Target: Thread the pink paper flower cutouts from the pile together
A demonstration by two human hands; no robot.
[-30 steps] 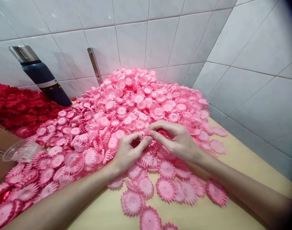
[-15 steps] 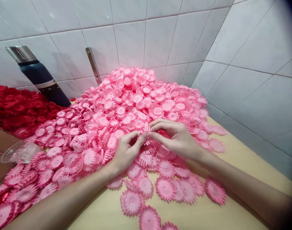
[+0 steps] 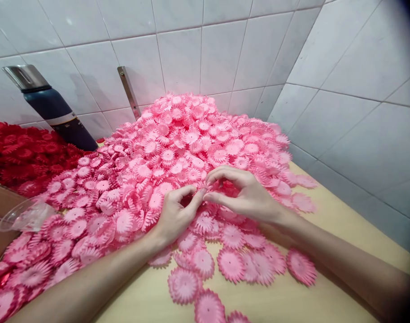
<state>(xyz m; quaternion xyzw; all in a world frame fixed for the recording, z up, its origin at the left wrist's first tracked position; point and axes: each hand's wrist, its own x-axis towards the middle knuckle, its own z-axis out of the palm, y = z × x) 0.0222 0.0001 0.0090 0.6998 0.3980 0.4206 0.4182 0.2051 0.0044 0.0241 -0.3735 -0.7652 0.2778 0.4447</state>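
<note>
Just in front of the big heap of pink scalloped fabric petal discs (image 3: 191, 137), my two hands meet with their fingertips almost touching. My left hand (image 3: 178, 210) is closed, thumb and forefinger pinching the edge of a small pink petal disc. From the other side my right hand (image 3: 242, 190) curls its fingers and thumb around the same spot, pinching too. Most of the held disc is hidden by the fingers and blends with the pink discs behind. Below the hands, loose discs such as a darker-edged petal disc (image 3: 231, 264) lie flat on the pale yellow table (image 3: 151, 298).
At the left stands a dark blue bottle (image 3: 62, 112) with a metal cap, beside a heap of red petal discs (image 3: 30, 154). A clear plastic lid or dish (image 3: 23, 217) rests by a brown cardboard box (image 3: 1, 211). White tiled walls (image 3: 221, 58) close off the back and right.
My fingertips have shifted slightly at the pinch, and the small disc between them shows less than before. The whole view has slid a little; the heaps look unchanged.
</note>
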